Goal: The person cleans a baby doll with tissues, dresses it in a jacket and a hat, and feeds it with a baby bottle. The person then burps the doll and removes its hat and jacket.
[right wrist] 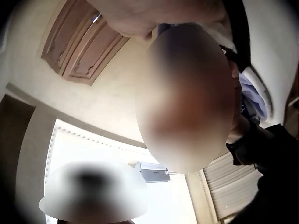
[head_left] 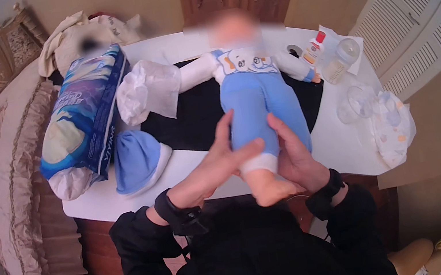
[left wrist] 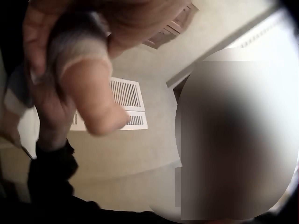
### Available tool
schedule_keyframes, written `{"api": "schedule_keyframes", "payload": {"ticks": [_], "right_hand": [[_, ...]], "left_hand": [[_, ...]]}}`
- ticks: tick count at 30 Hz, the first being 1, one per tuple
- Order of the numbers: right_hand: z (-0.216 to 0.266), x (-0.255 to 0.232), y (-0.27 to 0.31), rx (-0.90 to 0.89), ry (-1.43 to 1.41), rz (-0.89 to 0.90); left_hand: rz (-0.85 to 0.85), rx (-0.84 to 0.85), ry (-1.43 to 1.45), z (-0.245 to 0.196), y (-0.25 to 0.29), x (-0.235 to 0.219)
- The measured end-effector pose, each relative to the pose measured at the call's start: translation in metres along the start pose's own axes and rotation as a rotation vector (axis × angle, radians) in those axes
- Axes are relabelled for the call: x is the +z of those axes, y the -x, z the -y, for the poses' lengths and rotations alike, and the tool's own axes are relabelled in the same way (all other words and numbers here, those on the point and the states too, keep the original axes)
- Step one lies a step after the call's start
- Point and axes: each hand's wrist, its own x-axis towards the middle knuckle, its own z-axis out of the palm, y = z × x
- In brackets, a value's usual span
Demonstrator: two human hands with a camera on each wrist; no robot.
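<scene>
Beneath the doll (head_left: 262,98) spread a white table (head_left: 342,152) and black cloth (head_left: 184,114). Left of the doll sat a blue pack (head_left: 83,117) and blue cap (head_left: 139,159). Round the doll's lower leg (head_left: 258,154), the left hand (head_left: 216,164) curled half open; the right hand (head_left: 300,159) cupped it, equally half open.

Doll (head_left: 261,95) on cloth (head_left: 189,122), cloth on table (head_left: 338,144). Left of doll: crumpled bundle (head_left: 148,88) just beside its arm, packet (head_left: 83,117) farther out, cap (head_left: 135,157) nearer the table's front edge. Right of doll: small bottle (head_left: 313,51) and feeding bottle (head_left: 336,64) by its hand, clear container (head_left: 352,105) before them, diaper (head_left: 394,129) outermost
</scene>
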Motion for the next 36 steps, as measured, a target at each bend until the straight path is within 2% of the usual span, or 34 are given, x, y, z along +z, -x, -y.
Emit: {"api": "schedule_keyframes", "payload": {"ticks": [1,2,4,6,8,10,11,13,14,16,18,20,22,24,25,28,30,31,32,33,34,36], "right_hand": [[-0.001,-0.008,-0.008,0.021,0.029,-0.002],[-0.001,-0.011,-0.014,0.042,0.061,-0.002],[0.001,-0.004,-0.011,0.034,0.029,0.023],[0.004,-0.006,-0.01,0.063,0.045,-0.06],[0.003,-0.011,-0.012,0.052,0.044,-0.059],[0.003,-0.013,-0.013,0.04,0.047,-0.058],[0.003,-0.014,-0.013,0.032,0.054,-0.058],[0.002,-0.013,-0.013,0.032,0.059,-0.049],[0.004,-0.011,-0.011,0.036,0.071,-0.062],[0.005,-0.008,-0.01,0.047,0.086,-0.074],[0.005,-0.006,-0.01,0.031,0.098,-0.078],[0.005,-0.006,-0.01,0.036,0.098,-0.078],[0.006,-0.004,-0.01,0.039,0.095,-0.078],[0.007,-0.002,-0.009,0.037,0.105,-0.085],[0.008,-0.003,-0.009,0.042,0.103,-0.082],[0.008,-0.006,-0.01,0.055,0.065,-0.067],[0.007,-0.008,-0.011,0.059,0.06,-0.082],[0.007,-0.011,-0.011,0.064,0.057,-0.078],[0.007,-0.013,-0.012,0.069,0.061,-0.076],[0.007,-0.015,-0.013,0.072,0.064,-0.073],[0.008,-0.015,-0.014,0.072,0.061,-0.067],[0.008,-0.015,-0.013,0.087,0.069,-0.092]], "left_hand": [[0.133,-0.14,-0.079,0.001,0.004,-0.009],[0.117,-0.134,-0.076,0.0,0.004,-0.023],[-0.203,0.777,-1.175,-0.009,0.0,-0.059],[-0.841,0.639,-1.347,-0.02,0.003,-0.081],[-1.049,0.597,-1.596,-0.005,-0.018,-0.134],[-0.938,0.656,-1.559,0.022,-0.044,-0.195],[-0.947,0.654,-1.564,0.019,-0.049,-0.208],[-0.716,0.412,-1.342,0.006,-0.055,-0.225],[-0.725,0.408,-1.346,-0.002,-0.059,-0.231],[-0.97,0.585,-0.687,-0.022,-0.064,-0.234],[-1.017,0.509,-0.409,-0.061,-0.053,-0.237],[-1.239,0.719,-0.484,-0.097,-0.053,-0.248],[-1.196,0.844,-0.504,-0.133,-0.039,-0.268],[-1.419,0.979,-0.57,-0.166,-0.027,-0.266],[-1.423,0.977,-0.575,-0.173,-0.023,-0.273],[-1.384,0.913,-0.652,-0.185,-0.001,-0.309],[-1.393,0.564,-0.859,-0.177,0.008,-0.339],[-1.266,0.47,-0.71,-0.143,0.008,-0.359],[-1.134,0.392,-0.695,-0.126,0.017,-0.373],[-1.15,0.389,-0.45,-0.119,0.019,-0.35],[-1.183,0.265,-0.405,-0.122,0.024,-0.334],[-1.13,0.257,-0.331,-0.116,0.026,-0.341]]}}
